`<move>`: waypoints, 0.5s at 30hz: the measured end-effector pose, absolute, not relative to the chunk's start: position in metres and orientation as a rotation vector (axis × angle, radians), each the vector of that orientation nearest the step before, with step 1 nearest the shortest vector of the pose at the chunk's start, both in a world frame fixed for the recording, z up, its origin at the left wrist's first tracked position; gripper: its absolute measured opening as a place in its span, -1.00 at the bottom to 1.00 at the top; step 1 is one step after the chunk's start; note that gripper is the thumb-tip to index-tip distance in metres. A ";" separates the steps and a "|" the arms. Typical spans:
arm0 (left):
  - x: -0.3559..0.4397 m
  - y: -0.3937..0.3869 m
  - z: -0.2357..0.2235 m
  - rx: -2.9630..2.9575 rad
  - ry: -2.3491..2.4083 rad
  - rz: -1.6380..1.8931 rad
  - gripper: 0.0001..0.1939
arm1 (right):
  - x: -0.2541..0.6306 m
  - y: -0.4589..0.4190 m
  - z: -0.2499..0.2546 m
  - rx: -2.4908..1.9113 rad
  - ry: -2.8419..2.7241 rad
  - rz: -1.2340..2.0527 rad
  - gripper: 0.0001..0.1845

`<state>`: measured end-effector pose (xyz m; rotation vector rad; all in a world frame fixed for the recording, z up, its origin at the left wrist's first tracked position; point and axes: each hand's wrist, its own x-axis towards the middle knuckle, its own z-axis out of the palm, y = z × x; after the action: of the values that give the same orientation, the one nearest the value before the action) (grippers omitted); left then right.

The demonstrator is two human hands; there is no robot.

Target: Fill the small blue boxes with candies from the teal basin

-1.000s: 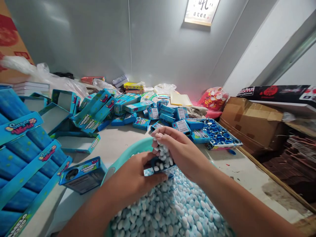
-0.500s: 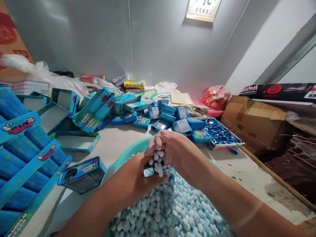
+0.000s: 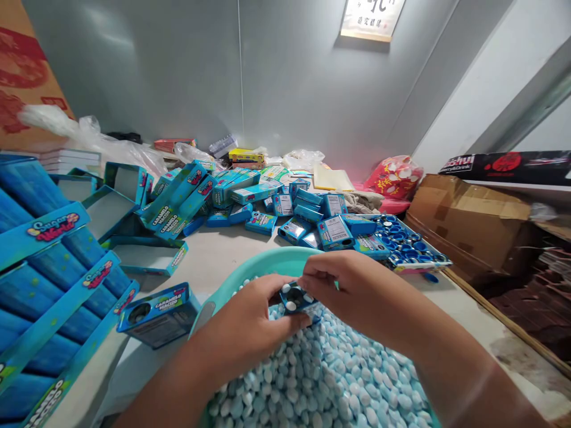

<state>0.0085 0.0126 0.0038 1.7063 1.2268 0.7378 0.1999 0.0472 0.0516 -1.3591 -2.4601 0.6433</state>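
Note:
My left hand (image 3: pixel 250 318) is closed around a small blue candy box (image 3: pixel 300 304), held over the basin with its opening upward. A few white candies lie around the dark opening. My right hand (image 3: pixel 350 276) has its fingers curled in at the box's far right edge, touching it. What those fingertips pinch, if anything, is hidden. Below both hands, pale blue and white candies (image 3: pixel 366 380) fill a turquoise basin (image 3: pixel 250 266). Another blue candy box (image 3: pixel 163 324) with a round hole rests on the table, left of the basin.
Filled blue display trays (image 3: pixel 57 285) stand at the left. More candy boxes (image 3: pixel 336 232) are heaped behind the basin. A shallow box of blue caps (image 3: pixel 408 244) sits at the back right, beside a brown carton (image 3: pixel 468 220). A red bag (image 3: pixel 392 177) lies near the wall.
My right hand has gone from cupped over the box to curled fingers at its edge. The candies heaped at the opening have dropped to a few, and the opening now shows.

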 end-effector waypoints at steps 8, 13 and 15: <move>0.008 0.009 0.006 1.616 1.139 0.757 -0.56 | 0.190 0.042 0.050 -1.265 -2.427 0.624 -0.74; 0.003 0.011 0.008 1.471 0.964 0.800 -0.52 | 0.192 0.044 0.046 -1.132 -2.323 0.916 -0.72; 0.001 0.011 0.007 1.487 0.988 0.768 -0.54 | 0.194 0.045 0.046 -1.101 -2.231 1.020 -0.74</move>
<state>0.0013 0.0112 0.0067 1.4871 0.9882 0.7682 0.1935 0.0450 0.0458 -1.1010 -2.2308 1.0201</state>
